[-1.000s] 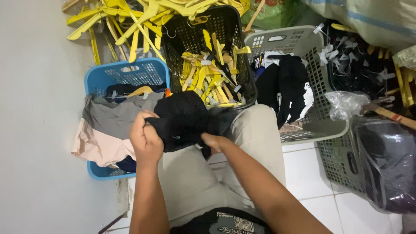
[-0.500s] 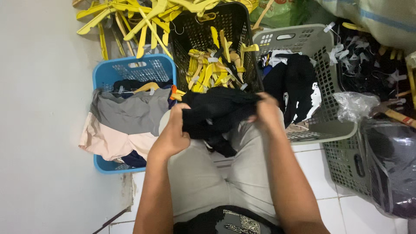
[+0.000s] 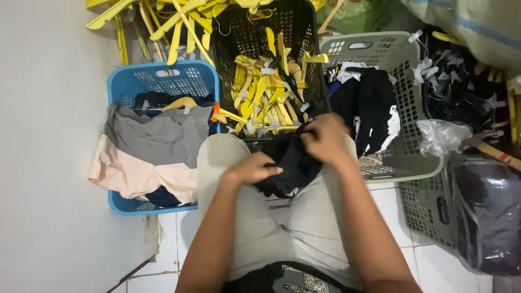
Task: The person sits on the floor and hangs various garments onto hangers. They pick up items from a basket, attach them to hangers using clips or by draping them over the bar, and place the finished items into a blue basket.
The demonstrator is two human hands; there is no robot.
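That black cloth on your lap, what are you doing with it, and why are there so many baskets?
A seated person holds a black garment on their lap with both hands: the left hand grips its near side, the right hand pinches its top edge. In front stand a blue basket draped with grey and pink clothes, a black basket of yellow hangers, and a grey basket holding dark clothes.

This looks like a back room of a clothes shop or laundry, a cramped sorting corner. A black crate (image 3: 244,32) brims with yellow hangers (image 3: 266,92), and more hangers are heaped against the wall behind. A blue basket (image 3: 163,76) and a grey basket (image 3: 401,157) hold folded and loose garments. Bagged clothes (image 3: 483,211) crowd the right side. The floor (image 3: 396,211) is white tile, beside a plain wall (image 3: 49,135).
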